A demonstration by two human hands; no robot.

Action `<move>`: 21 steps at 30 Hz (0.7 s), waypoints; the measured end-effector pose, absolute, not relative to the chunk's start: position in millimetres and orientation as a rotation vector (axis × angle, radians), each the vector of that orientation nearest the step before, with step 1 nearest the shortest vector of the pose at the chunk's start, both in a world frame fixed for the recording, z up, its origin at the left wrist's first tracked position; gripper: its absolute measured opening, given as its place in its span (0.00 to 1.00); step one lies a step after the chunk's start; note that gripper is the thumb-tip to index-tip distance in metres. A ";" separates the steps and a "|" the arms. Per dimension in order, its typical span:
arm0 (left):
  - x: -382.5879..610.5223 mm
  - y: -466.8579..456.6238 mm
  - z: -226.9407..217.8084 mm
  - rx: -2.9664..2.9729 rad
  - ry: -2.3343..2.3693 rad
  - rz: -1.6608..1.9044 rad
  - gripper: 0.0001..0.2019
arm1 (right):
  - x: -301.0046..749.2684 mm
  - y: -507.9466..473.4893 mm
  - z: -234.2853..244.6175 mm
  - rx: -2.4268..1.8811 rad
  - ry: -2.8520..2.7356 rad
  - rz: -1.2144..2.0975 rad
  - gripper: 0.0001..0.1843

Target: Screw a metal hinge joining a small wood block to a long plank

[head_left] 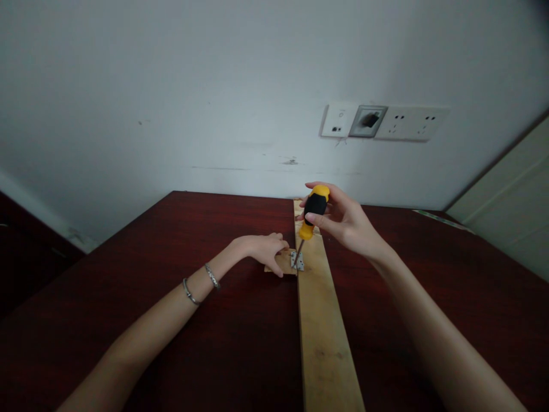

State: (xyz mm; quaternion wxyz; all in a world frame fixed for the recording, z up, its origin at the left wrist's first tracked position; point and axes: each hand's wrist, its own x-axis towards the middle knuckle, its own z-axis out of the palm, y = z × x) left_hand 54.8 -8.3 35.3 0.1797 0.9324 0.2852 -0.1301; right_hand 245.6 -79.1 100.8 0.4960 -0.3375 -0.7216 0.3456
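Note:
A yellow and black screwdriver (316,207) is held in my right hand (343,223), tilted, its shaft running down to a small metal hinge (297,260). The hinge lies across the joint between a long wooden plank (323,320) and a short wooden board (285,263). My left hand (270,252) grips the short board, thumb on the near side and fingers on the far side. Whether the tip sits in a screw is too small to tell.
The dark red tabletop (223,332) carries the plank and meets a white wall (214,86) at the back. Sockets and switch plates (412,123) are set in the wall at right. A thin patterned strip (441,219) lies near the right back edge.

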 end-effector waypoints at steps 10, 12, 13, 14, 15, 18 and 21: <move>54.8 -8.0 34.5 2.650 0.795 -0.369 0.35 | 243.6 -74.9 98.0 -0.883 -1.782 0.577 0.25; 54.5 -7.7 34.3 2.651 0.791 -0.375 0.35 | 243.4 -74.3 97.6 -0.886 -1.779 0.561 0.25; 54.3 -7.6 34.4 2.647 0.794 -0.377 0.36 | 243.4 -74.3 97.8 -0.886 -1.779 0.560 0.25; 54.2 -7.6 34.6 2.644 0.799 -0.379 0.36 | 243.5 -74.6 98.2 -0.888 -1.779 0.563 0.25; 54.2 -7.6 34.8 2.642 0.805 -0.382 0.36 | 243.7 -75.0 98.8 -0.890 -1.781 0.570 0.25; 54.2 -7.9 35.6 2.645 0.804 -0.382 0.37 | 245.0 -75.9 100.1 -0.895 -1.782 0.608 0.25; 54.6 -8.0 36.2 2.646 0.791 -0.377 0.37 | 246.2 -75.3 99.9 -0.898 -1.771 0.603 0.26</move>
